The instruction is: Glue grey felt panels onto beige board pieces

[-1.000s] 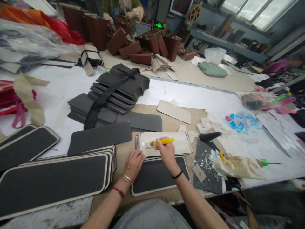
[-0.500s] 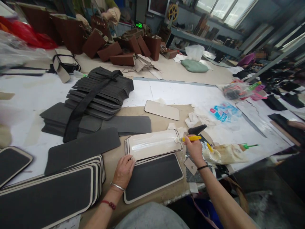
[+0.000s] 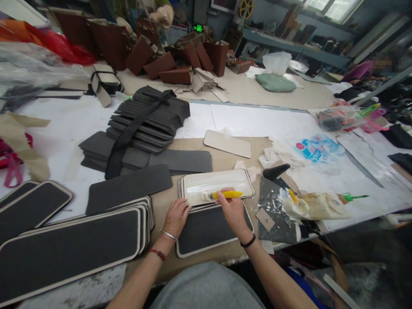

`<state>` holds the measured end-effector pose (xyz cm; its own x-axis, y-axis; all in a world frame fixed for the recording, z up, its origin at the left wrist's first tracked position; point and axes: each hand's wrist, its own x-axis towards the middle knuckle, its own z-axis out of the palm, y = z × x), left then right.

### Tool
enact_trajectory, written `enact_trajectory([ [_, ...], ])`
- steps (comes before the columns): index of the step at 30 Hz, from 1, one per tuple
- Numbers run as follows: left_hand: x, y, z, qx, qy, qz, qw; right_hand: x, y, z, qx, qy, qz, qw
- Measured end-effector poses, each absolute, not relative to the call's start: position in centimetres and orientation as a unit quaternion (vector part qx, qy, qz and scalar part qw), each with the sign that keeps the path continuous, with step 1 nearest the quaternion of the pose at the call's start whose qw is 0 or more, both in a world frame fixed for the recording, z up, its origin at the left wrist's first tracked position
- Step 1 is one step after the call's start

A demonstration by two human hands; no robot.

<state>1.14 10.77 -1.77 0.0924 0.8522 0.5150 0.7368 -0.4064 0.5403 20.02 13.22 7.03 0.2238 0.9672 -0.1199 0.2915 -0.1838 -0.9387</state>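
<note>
My right hand (image 3: 232, 211) is closed around the yellow handle of a glue brush (image 3: 229, 195), its bristles down on a cream panel (image 3: 238, 179). Wet, shiny white streaks run along that panel, the top one of a small stack. With bent fingers, my left hand (image 3: 176, 216) grips the panel's near left corner. Directly in front of the stack lies a dark panel with a cream border (image 3: 206, 229), partly covered by my right hand. A glue container (image 3: 296, 209) with another yellow handle in it stands to the right on a glue-spattered dark sheet (image 3: 273, 193).
At left are stacked cream-bordered dark panels (image 3: 74, 244). Behind them sits a strapped bundle of dark grey panels (image 3: 144, 118). A single cream panel (image 3: 227, 143) lies farther back. Brown bags (image 3: 167, 66) line the far table, near another person's hand (image 3: 162, 17). A black-handled tool (image 3: 276, 171) lies right.
My right hand has drawn the brush leftward along the cream panel, close to my left hand. My left hand keeps to the panel's corner. The camera view has shifted slightly.
</note>
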Motion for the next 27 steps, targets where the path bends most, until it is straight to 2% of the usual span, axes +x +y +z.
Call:
enact_trajectory([
  [3,1.0,10.8,-1.8,0.731,0.544,0.403,0.086,16.5,12.7,6.2,-0.632,-0.456,0.447,0.438],
  [7,0.9,10.8,-1.9,0.735,0.542,0.398,0.084,15.8,12.9,5.3,-0.639,-0.457,0.44,0.434],
  [17,0.9,10.9,-1.6,0.762,0.519,0.385,0.052,31.1,13.9,5.8,-0.772,-0.427,0.227,0.412],
  [20,0.9,11.0,-1.7,0.758,0.523,0.385,0.058,32.9,13.8,6.5,-0.78,-0.426,0.2,0.413],
  [23,0.9,11.0,-1.8,0.754,0.527,0.386,0.064,31.6,13.5,7.3,-0.762,-0.427,0.232,0.429],
  [27,1.0,11.0,-1.6,0.758,0.525,0.382,0.06,27.1,14.4,7.6,-0.709,-0.407,0.337,0.466],
])
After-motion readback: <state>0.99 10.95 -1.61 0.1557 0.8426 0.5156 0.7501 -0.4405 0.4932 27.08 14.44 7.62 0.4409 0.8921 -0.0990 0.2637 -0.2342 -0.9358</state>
